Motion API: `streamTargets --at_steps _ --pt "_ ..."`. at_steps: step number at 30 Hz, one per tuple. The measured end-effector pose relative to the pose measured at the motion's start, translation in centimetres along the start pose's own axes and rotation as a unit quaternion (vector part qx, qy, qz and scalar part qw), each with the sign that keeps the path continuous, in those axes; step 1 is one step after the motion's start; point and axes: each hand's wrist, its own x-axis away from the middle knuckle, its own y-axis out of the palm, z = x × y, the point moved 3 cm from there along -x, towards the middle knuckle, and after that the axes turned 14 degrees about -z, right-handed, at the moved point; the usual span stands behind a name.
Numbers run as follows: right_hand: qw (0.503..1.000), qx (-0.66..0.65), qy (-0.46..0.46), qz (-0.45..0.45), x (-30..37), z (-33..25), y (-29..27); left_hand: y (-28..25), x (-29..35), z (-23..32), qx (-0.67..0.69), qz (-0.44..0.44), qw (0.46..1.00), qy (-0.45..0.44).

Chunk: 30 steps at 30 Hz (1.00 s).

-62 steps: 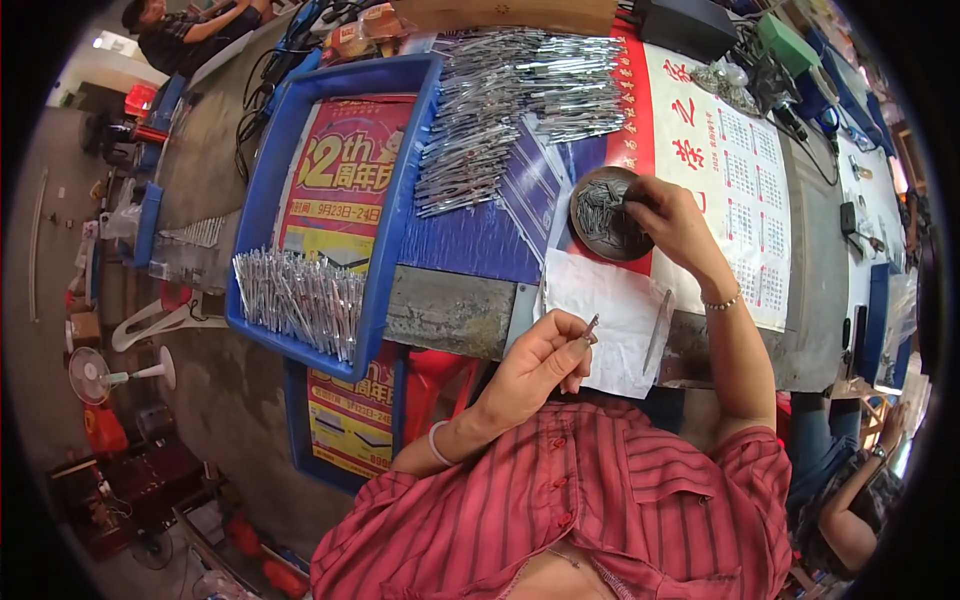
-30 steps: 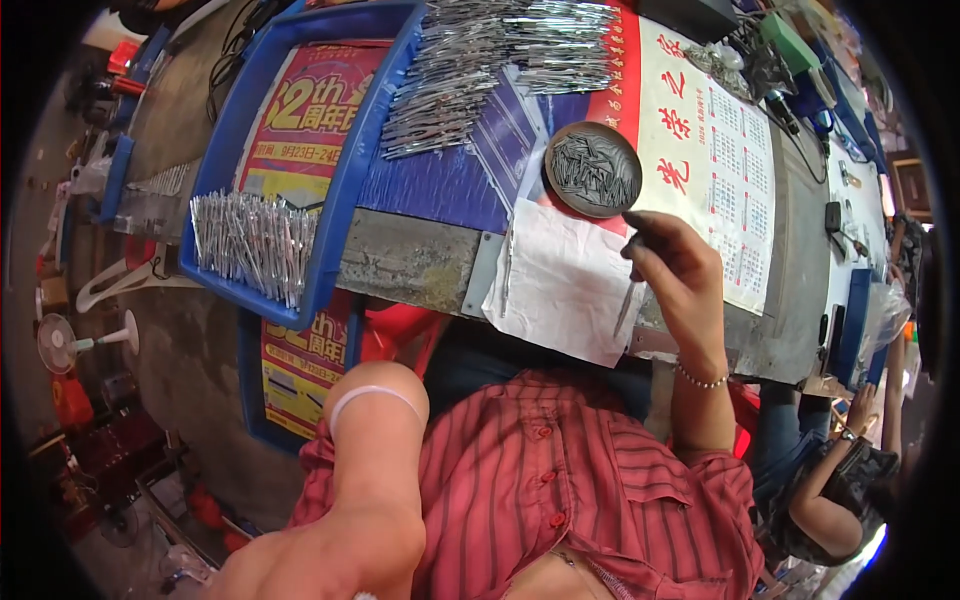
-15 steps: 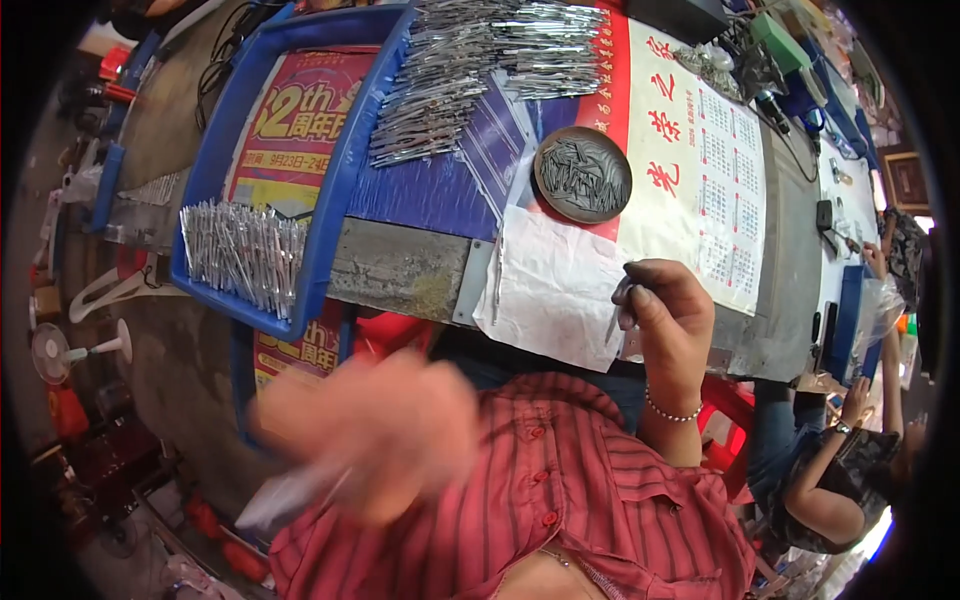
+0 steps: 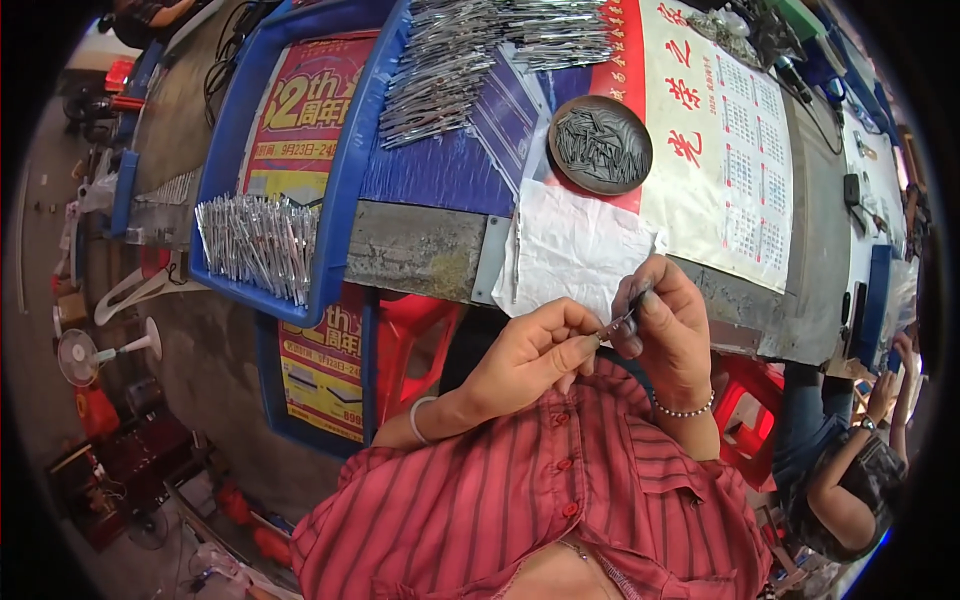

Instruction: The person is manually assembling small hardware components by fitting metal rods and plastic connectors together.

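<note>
Calendar sheet (image 4: 735, 170): lying on the surface (image 4: 410, 250), bearing big red characters and columns of small date grids; its red edge strip (image 4: 630, 80) is carrying smaller characters.
Tray print: a red-and-yellow sheet (image 4: 310, 110) is lining the blue tray (image 4: 350, 180), showing large numerals and characters.
Small slender piece (image 4: 617, 326): sitting between the two hands, in front of the surface's near edge; its long axis is running slantwise, from the left fingertips up toward the right ones. Finer detail is too small to tell.
Left hand (image 4: 545, 355): pinching the piece's lower end between thumb and forefinger, forearm rising from lower left.
Right hand (image 4: 668, 315): gripping narrowly at the upper end, darkened fingertips bent, wrist upright under a beaded bracelet (image 4: 683, 408).
Round dish (image 4: 606, 187): holding dark slivers (image 4: 600, 145), pointing many ways.
Silver pieces (image 4: 440, 85): lying in rows beyond, mostly pointing crosswise.
White paper (image 4: 570, 250): lying just beside the dish, nearer the hands.
</note>
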Motion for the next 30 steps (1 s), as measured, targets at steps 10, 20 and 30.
streamTargets --at_steps 10,20,30 --pt "0.998 0.055 0.031 0.016 0.8 -0.2 0.0 0.4 -0.1 -0.3 0.023 -0.012 1.000 0.004" --pt "0.996 0.078 0.031 0.023 1.1 -0.3 0.1 0.4 0.2 0.0 0.004 -0.015 1.000 -0.010" --pt "0.964 0.255 0.044 0.055 2.3 -0.2 1.4 1.1 0.9 0.9 -0.369 0.116 0.918 0.089"
